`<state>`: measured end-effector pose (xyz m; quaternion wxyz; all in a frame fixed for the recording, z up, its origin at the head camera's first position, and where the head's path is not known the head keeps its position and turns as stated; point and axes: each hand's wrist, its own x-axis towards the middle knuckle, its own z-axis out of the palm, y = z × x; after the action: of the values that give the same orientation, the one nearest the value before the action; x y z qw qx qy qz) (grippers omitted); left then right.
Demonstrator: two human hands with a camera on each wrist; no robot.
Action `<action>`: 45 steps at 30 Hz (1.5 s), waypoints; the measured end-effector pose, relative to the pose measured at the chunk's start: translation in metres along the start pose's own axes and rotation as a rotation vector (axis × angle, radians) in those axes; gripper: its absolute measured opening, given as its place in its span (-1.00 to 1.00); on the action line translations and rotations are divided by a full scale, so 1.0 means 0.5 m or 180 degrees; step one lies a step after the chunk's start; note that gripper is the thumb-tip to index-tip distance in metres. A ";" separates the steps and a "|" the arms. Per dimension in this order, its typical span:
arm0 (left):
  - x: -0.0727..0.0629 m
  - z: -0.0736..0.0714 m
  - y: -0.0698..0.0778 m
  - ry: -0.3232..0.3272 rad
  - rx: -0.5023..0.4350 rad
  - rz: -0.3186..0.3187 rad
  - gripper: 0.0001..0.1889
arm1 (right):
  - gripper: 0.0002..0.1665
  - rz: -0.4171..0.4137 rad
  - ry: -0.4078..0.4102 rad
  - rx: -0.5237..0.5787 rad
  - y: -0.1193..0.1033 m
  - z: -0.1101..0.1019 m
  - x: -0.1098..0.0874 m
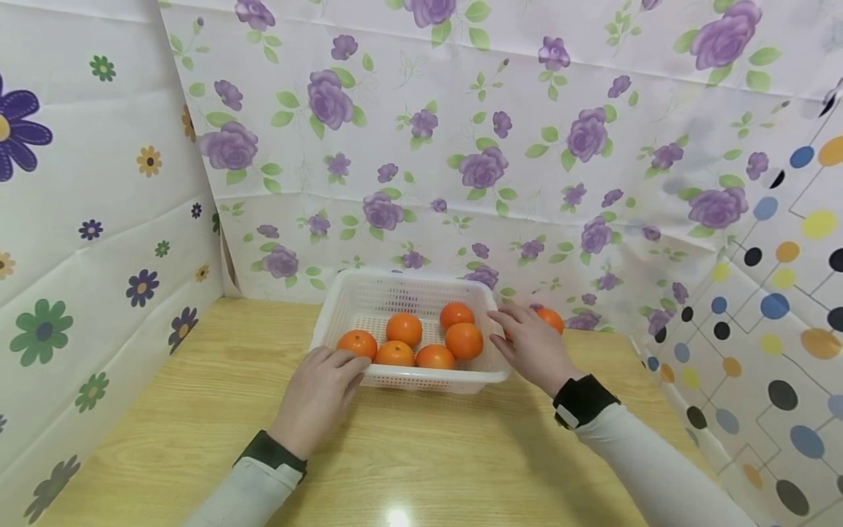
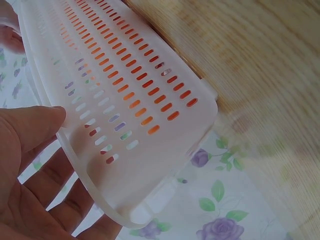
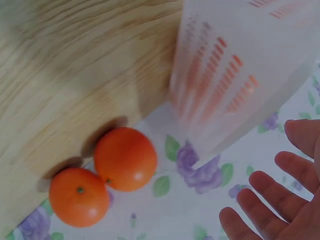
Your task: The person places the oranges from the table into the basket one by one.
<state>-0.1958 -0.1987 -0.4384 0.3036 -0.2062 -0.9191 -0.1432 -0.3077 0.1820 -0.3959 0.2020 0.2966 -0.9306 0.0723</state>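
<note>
A white plastic basket (image 1: 421,377) with slotted walls stands on the table, holding several oranges (image 1: 404,330). My left hand (image 1: 323,388) holds the basket's near-left corner. In the left wrist view, the thumb (image 2: 37,125) presses against the rim and the fingers bend around its other side. Just beside the basket's right rim is my right hand (image 1: 532,348). Its fingers (image 3: 272,192) are spread and hold nothing in the right wrist view. Two oranges lie outside the basket there, an upper orange (image 3: 125,159) touching a lower orange (image 3: 79,197); the head view shows one partly behind the right hand.
The wooden table (image 1: 421,454) extends in front of the basket. A purple-flowered sheet (image 1: 408,146) hangs close behind it. Patterned sheets form the left wall (image 1: 85,278) and the right wall (image 1: 757,351).
</note>
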 end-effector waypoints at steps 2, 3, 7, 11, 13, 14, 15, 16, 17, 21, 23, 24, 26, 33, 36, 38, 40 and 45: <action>0.000 0.000 0.000 0.0003 -0.0005 0.0004 -0.67 | -0.42 0.0014 -0.0006 0.0002 0.009 0.003 -0.005; 0.000 0.000 0.000 0.0004 -0.0006 0.0004 -0.67 | -0.42 0.0021 -0.0005 0.0001 0.013 0.003 -0.007; 0.001 -0.002 0.001 0.0005 -0.0012 0.0002 -0.68 | -0.43 0.0002 0.0080 -0.0021 0.026 0.004 -0.012; 0.001 -0.002 0.001 0.0006 -0.0007 -0.0001 -0.68 | -0.44 0.0009 0.0134 -0.0023 0.036 0.004 -0.017; 0.000 -0.002 0.001 0.0003 -0.0004 -0.0001 -0.68 | -0.44 0.0028 0.0136 -0.0020 0.041 0.004 -0.021; 0.000 -0.001 0.001 0.0001 -0.0002 -0.0002 -0.68 | -0.43 0.0043 0.0135 -0.0020 0.043 0.003 -0.023; 0.000 -0.002 0.001 -0.0002 0.0000 -0.0004 -0.69 | -0.43 0.0054 0.0131 -0.0005 0.046 0.003 -0.025; 0.000 -0.001 0.001 -0.0002 0.0001 -0.0003 -0.69 | -0.42 0.0063 0.0131 0.0000 0.049 0.003 -0.027; 0.000 -0.002 0.001 -0.0001 0.0001 -0.0002 -0.69 | -0.42 0.0066 0.0132 0.0007 0.052 0.004 -0.029; 0.000 -0.002 0.001 0.0005 0.0003 0.0001 -0.69 | -0.39 0.0094 0.0118 0.0034 0.063 0.006 -0.036; 0.001 -0.002 0.001 0.0012 0.0002 0.0004 -0.68 | -0.38 0.0115 0.0114 0.0017 0.068 0.007 -0.038; 0.001 -0.001 0.001 0.0013 0.0003 0.0004 -0.68 | -0.37 0.0129 0.0110 -0.0001 0.071 0.008 -0.040; 0.001 -0.001 0.001 0.0015 0.0002 0.0005 -0.68 | -0.37 0.0151 0.0100 -0.0029 0.074 0.010 -0.042; 0.001 0.000 0.001 0.0010 0.0024 0.0022 -0.67 | -0.40 0.0141 0.0145 -0.0058 0.083 0.014 -0.049; 0.001 0.001 0.000 0.0018 0.0032 0.0034 -0.68 | -0.40 0.0149 0.0139 -0.0059 0.085 0.016 -0.050; 0.001 0.001 0.000 0.0030 0.0028 0.0041 -0.68 | -0.40 0.0163 0.0104 -0.0080 0.086 0.016 -0.050; 0.001 0.001 -0.001 0.0040 0.0025 0.0047 -0.68 | -0.39 0.0177 0.0079 -0.0099 0.087 0.018 -0.049; 0.001 0.001 -0.001 0.0035 0.0022 0.0045 -0.68 | -0.37 0.0220 0.0028 -0.0106 0.089 0.024 -0.047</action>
<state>-0.1967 -0.1985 -0.4384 0.3103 -0.2109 -0.9165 -0.1390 -0.3201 0.2274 -0.4170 0.2084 0.2606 -0.9404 0.0650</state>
